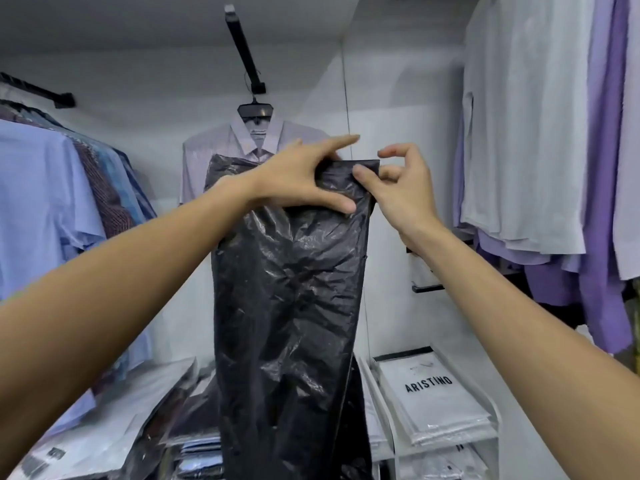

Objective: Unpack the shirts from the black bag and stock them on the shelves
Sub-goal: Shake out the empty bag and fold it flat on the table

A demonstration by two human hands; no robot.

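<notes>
black bag held up by its top edge

both hands pinch the black bag [291,299] (crumpled, hanging limp) at its top: left hand [298,178] from nine o'clock, right hand [398,188] from three. packaged shirts [436,396] lie on the shelf [485,441] at four o'clock.

You are looking at an evenly lit, fairly bright room with soft, diffuse light and only faint shadows on the white wall [391,237]. The crinkled black bag [287,306] throws back small patches of sheen, and the plastic-wrapped shirts [433,400] below show mild glare. Wide-angle distortion stretches your forearms and bends the hanging shirts [540,133] at the edges, and fine detail looks slightly soft.
</notes>
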